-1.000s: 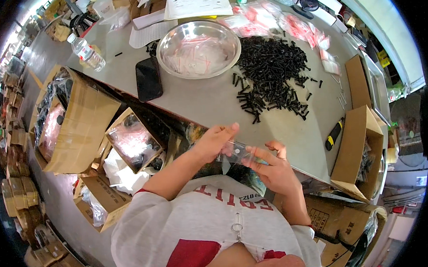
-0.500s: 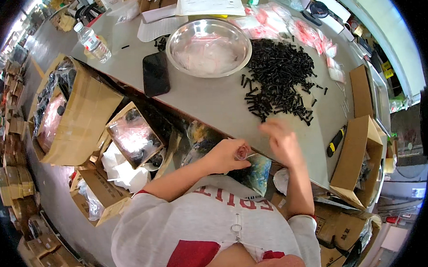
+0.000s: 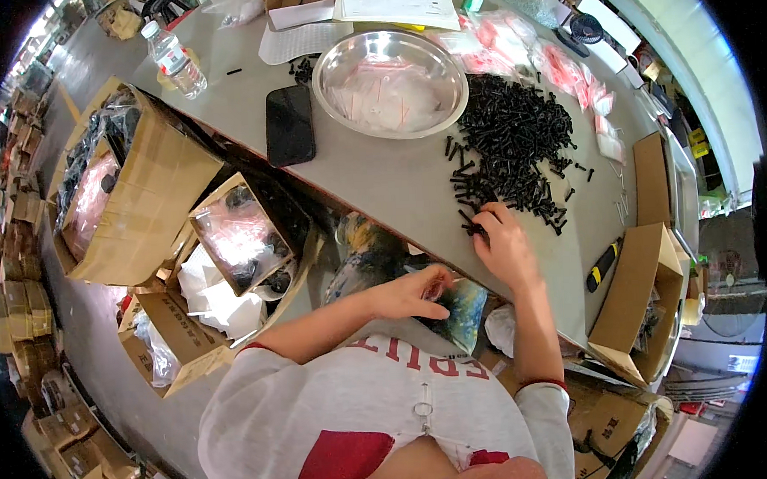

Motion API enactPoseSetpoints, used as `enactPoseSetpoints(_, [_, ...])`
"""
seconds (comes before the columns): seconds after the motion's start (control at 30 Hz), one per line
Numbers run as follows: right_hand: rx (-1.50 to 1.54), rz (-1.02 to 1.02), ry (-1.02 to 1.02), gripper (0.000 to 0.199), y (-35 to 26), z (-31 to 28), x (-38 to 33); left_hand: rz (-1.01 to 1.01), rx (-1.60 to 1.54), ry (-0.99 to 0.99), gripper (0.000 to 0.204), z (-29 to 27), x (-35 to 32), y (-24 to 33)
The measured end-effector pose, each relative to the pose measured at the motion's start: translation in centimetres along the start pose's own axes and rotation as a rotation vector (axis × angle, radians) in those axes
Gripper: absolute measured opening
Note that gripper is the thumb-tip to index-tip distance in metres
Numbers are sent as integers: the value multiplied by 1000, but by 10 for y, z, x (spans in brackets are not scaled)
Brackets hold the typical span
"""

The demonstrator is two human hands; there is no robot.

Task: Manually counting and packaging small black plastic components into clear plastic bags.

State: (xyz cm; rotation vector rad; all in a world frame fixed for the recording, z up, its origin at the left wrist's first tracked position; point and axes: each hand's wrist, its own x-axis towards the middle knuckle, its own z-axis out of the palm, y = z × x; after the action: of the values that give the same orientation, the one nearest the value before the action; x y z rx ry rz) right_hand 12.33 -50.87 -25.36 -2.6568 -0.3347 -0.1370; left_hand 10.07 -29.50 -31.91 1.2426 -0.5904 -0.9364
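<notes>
A heap of black screws (image 3: 516, 139) lies on the grey table (image 3: 381, 180). My right hand (image 3: 504, 247) reaches over the table's near edge, its fingertips closed on a few screws at the near rim of the heap. Lower down, by the table edge, my left hand (image 3: 411, 294) pinches a small clear plastic bag (image 3: 443, 281) above my lap. The bag is hard to make out.
A steel bowl (image 3: 326, 71) with clear bags stands behind the heap, a black phone (image 3: 290, 124) to its left, and a water bottle (image 3: 173, 60) farther left. Open cardboard boxes (image 3: 142, 199) crowd the floor on the left. Another box (image 3: 635, 305) and a yellow-black tool (image 3: 603, 264) lie right.
Both hands were together at the clear bag. My right hand has left it and moved up onto the screws, while my left hand has dropped lower with the bag.
</notes>
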Motion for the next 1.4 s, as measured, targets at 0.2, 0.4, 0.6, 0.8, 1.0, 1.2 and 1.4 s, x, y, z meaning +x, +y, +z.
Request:
enactPoseSetpoints(0.2, [-60, 50, 50, 22, -14, 2, -3, -99, -159, 71, 44, 1, 4, -5])
enactPoseSetpoints(0.4, [-97, 84, 159, 20, 0, 9, -11, -160, -153, 37, 46, 5, 7, -4])
enactPoseSetpoints(0.6, [-145, 269, 112, 22, 7, -11, -44, -152, -177, 23, 41, 8, 11, -15])
enactPoseSetpoints(0.8, [-82, 244, 161, 25, 2, -18, -45, -207, -142, 2, 46, 19, 22, -13])
enactPoseSetpoints(1.0, [-9, 178, 139, 30, 24, -14, -53, -296, -126, -117, 50, 25, 40, -19])
enactPoseSetpoints(1.2, [161, 289, 186, 34, 24, -17, -56, -404, -293, -155, 46, 30, 49, -19])
enactPoseSetpoints(1.4, [202, 251, 18, 33, 24, -26, -55, -503, -723, -264, 36, 28, 68, -42])
